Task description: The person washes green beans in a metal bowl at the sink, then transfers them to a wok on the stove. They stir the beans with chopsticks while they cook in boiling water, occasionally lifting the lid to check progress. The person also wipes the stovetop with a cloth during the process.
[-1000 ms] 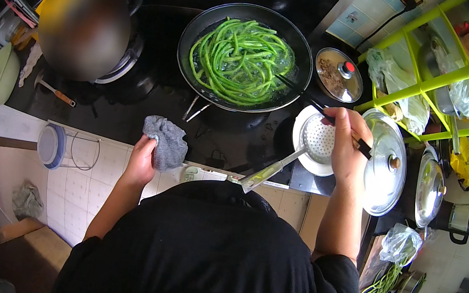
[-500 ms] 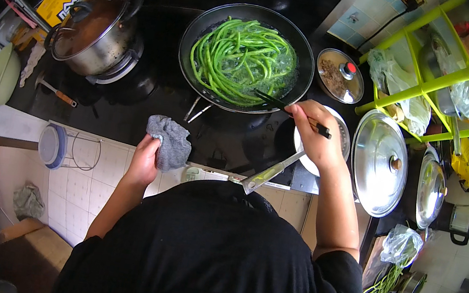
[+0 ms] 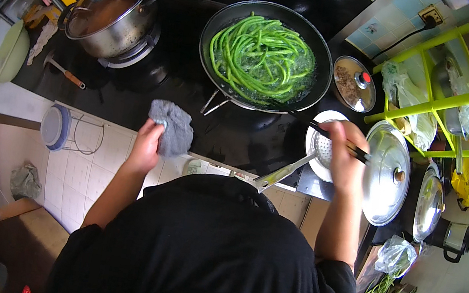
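My right hand (image 3: 348, 162) grips black chopsticks (image 3: 325, 131), whose far ends reach toward the near right rim of a dark frying pan (image 3: 204, 57). Long green beans (image 3: 260, 53) lie in bubbling liquid inside that pan. Beneath and beside the right hand is a white plate (image 3: 312, 135) bearing a perforated skimmer (image 3: 286, 171), its handle pointing toward my body. A crumpled grey cloth (image 3: 171, 131) hangs from my left hand (image 3: 148, 143), closed on it in front of the counter edge, left of the pan.
A lidded steel pot (image 3: 107, 24) stands on the left burner. Right of the pan are a small glass-lidded dish (image 3: 352, 86), a large steel lid (image 3: 385, 175) and a green rack (image 3: 435, 104) with bags. A wooden-handled tool (image 3: 66, 72) lies on the left counter.
My right hand has moved right and slightly down, drawing the chopsticks back toward the pan's near rim. The left hand still holds the cloth; the view has shifted a little.
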A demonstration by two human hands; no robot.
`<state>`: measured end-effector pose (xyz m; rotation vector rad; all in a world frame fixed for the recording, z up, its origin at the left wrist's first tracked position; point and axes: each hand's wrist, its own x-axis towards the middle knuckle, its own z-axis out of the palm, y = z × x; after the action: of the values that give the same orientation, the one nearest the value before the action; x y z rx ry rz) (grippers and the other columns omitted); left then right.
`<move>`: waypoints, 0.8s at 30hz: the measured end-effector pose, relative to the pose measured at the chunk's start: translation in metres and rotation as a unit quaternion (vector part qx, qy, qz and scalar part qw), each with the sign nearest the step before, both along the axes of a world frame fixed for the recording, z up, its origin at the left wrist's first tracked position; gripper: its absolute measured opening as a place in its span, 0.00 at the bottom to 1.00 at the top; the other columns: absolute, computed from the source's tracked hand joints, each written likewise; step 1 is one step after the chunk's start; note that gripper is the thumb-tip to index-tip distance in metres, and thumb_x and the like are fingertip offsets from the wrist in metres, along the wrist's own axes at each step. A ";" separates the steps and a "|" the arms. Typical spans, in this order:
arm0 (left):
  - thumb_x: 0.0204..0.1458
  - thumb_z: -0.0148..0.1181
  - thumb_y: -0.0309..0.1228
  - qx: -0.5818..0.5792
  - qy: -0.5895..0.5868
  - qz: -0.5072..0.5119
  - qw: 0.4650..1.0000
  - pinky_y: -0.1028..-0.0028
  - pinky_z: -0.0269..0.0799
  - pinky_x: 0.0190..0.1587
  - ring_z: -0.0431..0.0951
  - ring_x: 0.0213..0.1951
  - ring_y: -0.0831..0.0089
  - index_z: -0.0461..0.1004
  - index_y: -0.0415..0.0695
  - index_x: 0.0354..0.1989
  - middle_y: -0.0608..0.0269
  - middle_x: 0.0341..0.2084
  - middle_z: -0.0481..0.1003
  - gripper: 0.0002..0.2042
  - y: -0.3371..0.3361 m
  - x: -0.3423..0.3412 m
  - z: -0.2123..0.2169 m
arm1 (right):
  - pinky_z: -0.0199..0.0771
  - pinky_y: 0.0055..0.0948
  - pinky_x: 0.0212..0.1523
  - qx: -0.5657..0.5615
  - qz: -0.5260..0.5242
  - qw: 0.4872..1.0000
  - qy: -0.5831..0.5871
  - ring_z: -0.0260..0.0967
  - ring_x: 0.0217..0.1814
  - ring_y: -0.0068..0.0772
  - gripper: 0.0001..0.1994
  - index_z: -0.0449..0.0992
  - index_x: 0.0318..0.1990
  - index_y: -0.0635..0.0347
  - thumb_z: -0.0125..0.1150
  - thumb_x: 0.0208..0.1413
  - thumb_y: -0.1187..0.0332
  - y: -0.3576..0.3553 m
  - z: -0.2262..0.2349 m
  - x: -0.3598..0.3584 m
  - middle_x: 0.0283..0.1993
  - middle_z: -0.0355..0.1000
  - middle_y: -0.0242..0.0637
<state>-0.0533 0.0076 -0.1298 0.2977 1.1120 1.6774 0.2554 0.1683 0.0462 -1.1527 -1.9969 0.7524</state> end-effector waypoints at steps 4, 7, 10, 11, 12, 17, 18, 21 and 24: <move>0.50 0.46 0.23 -0.051 0.226 0.041 0.972 0.75 0.66 0.44 0.71 0.39 0.74 0.68 0.38 0.40 0.64 0.38 0.70 0.09 0.015 -0.033 0.004 | 0.62 0.24 0.32 0.050 -0.087 0.995 0.022 0.64 0.27 0.26 0.14 0.74 0.25 0.66 0.43 0.55 0.69 -0.018 0.015 0.022 0.23 0.69 0.36; 0.47 0.52 0.32 -0.164 0.646 -0.021 0.745 0.68 0.69 0.37 0.73 0.33 0.65 0.70 0.41 0.34 0.61 0.35 0.71 0.09 0.041 -0.079 0.002 | 0.62 0.23 0.35 0.092 -0.100 0.989 0.062 0.64 0.29 0.27 0.17 0.72 0.24 0.66 0.38 0.57 0.67 -0.025 0.006 0.041 0.25 0.69 0.37; 0.43 0.55 0.40 -0.219 0.799 -0.073 0.555 0.63 0.69 0.37 0.73 0.34 0.56 0.72 0.45 0.35 0.59 0.37 0.70 0.14 0.065 -0.097 -0.006 | 0.64 0.25 0.35 0.097 -0.133 0.974 0.153 0.65 0.30 0.29 0.17 0.70 0.25 0.67 0.38 0.57 0.65 -0.029 -0.010 0.055 0.27 0.69 0.39; 0.43 0.56 0.41 -0.213 0.815 -0.119 0.525 0.65 0.69 0.41 0.71 0.40 0.59 0.72 0.46 0.38 0.59 0.42 0.69 0.16 0.068 -0.094 -0.018 | 0.64 0.25 0.34 0.083 -0.132 0.973 0.171 0.65 0.30 0.29 0.17 0.69 0.26 0.67 0.39 0.57 0.65 -0.034 -0.011 0.057 0.27 0.68 0.39; 0.45 0.54 0.40 -0.193 0.833 -0.165 0.491 0.63 0.60 0.52 0.63 0.53 0.59 0.70 0.44 0.44 0.58 0.50 0.64 0.18 0.068 -0.087 -0.028 | 0.65 0.26 0.34 0.069 -0.132 0.971 0.189 0.65 0.30 0.29 0.17 0.69 0.26 0.67 0.39 0.58 0.64 -0.038 -0.011 0.058 0.28 0.68 0.40; 0.54 0.42 0.43 -0.040 0.821 -0.302 0.483 0.62 0.29 0.64 0.42 0.65 0.63 0.62 0.43 0.55 0.56 0.62 0.49 0.23 0.076 -0.038 -0.059 | 0.66 0.26 0.30 0.146 -0.176 0.959 0.168 0.63 0.28 0.32 0.19 0.67 0.25 0.69 0.39 0.58 0.62 -0.064 -0.013 0.064 0.26 0.66 0.42; 0.55 0.41 0.44 -0.049 0.800 -0.377 0.464 0.62 0.27 0.64 0.39 0.65 0.63 0.58 0.46 0.58 0.55 0.63 0.46 0.24 0.073 -0.017 -0.053 | 0.66 0.26 0.29 0.158 -0.183 0.955 0.169 0.63 0.28 0.32 0.19 0.67 0.25 0.69 0.38 0.58 0.62 -0.071 -0.013 0.065 0.25 0.66 0.42; 0.55 0.39 0.48 0.002 0.797 -0.404 0.448 0.61 0.25 0.64 0.35 0.65 0.60 0.53 0.51 0.60 0.53 0.63 0.41 0.26 0.059 0.036 -0.051 | 0.64 0.26 0.29 0.181 -0.210 0.946 0.166 0.63 0.27 0.32 0.20 0.66 0.23 0.68 0.38 0.59 0.61 -0.091 -0.016 0.073 0.24 0.65 0.42; 0.52 0.44 0.51 0.103 0.798 -0.374 0.461 0.57 0.29 0.63 0.38 0.65 0.57 0.56 0.51 0.59 0.49 0.62 0.46 0.28 0.070 0.069 -0.064 | 0.63 0.27 0.28 0.189 -0.226 0.940 0.170 0.62 0.25 0.32 0.20 0.66 0.24 0.68 0.37 0.59 0.60 -0.116 -0.020 0.080 0.23 0.65 0.42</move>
<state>0.0161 0.0776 -0.1940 2.4675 1.5050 0.2187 0.3359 0.0522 0.0260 -1.1009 -1.4314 0.2868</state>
